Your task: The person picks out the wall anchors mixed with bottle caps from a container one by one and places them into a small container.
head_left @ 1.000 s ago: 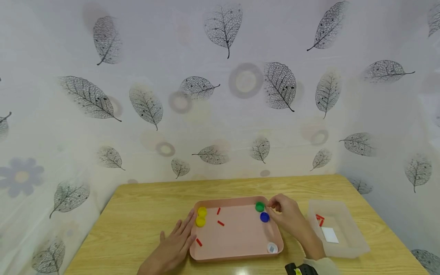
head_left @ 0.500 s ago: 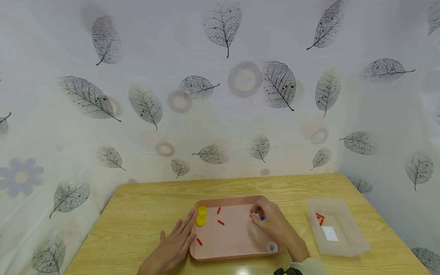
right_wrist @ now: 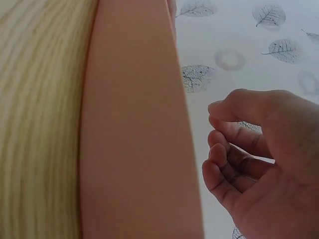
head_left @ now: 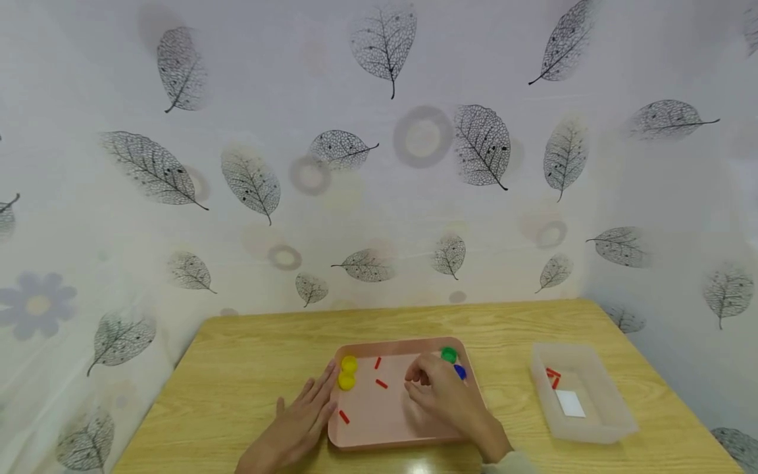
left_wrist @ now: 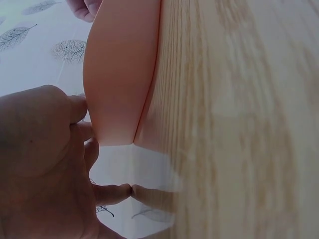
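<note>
My left hand (head_left: 299, 418) rests against the left rim of a pink tray (head_left: 391, 431), its fingers spread and straight. My right hand (head_left: 444, 395) hovers over the right half of the tray. Its fingers are loosely curled, and no thing shows in them in the right wrist view. Left of it in the tray lie short red sticks (head_left: 381, 383), apart from one another. Two yellow round caps (head_left: 347, 372) sit at the tray's left end. Behind the right hand are a green cap (head_left: 449, 355) and a partly covered blue cap (head_left: 460, 372).
To the right of the tray stands a translucent box (head_left: 604, 395) with several red sticks (head_left: 552, 375) and a white square piece (head_left: 570, 403) in it. Both rest on a wooden table (head_left: 266, 355), with a leaf-patterned curtain (head_left: 379, 197) behind.
My right hand has moved left from the tray's right rim across the caps to above the tray's middle right. A clear round cap at the front right is now covered. The left hand stays put.
</note>
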`<move>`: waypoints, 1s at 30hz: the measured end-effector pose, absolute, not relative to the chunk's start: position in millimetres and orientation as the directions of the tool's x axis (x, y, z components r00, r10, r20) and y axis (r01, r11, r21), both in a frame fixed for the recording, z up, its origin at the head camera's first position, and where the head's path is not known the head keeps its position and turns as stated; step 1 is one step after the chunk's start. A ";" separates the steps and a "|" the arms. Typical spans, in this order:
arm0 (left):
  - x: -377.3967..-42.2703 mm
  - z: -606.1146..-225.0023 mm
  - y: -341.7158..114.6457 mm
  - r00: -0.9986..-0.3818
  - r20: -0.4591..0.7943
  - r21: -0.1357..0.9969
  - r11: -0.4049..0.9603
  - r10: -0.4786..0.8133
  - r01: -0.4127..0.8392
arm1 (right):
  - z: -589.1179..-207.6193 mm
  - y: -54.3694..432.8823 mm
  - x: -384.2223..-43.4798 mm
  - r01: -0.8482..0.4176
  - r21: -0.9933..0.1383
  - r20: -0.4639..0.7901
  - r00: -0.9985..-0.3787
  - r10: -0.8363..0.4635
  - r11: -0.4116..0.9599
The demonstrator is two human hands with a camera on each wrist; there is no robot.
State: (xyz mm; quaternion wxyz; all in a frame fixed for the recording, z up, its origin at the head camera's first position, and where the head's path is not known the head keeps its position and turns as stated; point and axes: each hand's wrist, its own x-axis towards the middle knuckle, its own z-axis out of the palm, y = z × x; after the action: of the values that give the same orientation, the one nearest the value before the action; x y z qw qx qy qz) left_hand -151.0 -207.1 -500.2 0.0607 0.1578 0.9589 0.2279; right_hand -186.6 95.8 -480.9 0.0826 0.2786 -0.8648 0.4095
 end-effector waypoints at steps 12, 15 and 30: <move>-150.7 -499.9 -207.5 -0.940 -0.030 0.461 0.839 0.341 0.290 | -490.1 65.8 -181.1 -0.568 -0.694 0.344 -0.801 -0.490 0.443; -149.8 -500.1 -207.9 -0.939 -0.012 0.464 0.834 0.343 0.298 | -490.5 57.0 -180.2 -0.561 -0.708 0.330 -0.801 -0.500 0.430; -149.3 -500.3 -207.8 -0.935 0.004 0.454 0.833 0.354 0.317 | -502.7 17.5 -178.0 -0.532 -0.705 0.234 -0.798 -0.554 0.468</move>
State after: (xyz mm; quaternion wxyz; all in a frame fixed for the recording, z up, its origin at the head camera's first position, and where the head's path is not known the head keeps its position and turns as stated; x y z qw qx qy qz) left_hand -149.3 -207.8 -500.3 0.0403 0.1755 0.9564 0.2299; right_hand -178.0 17.5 -502.7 -0.0136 0.3171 -0.8568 0.4064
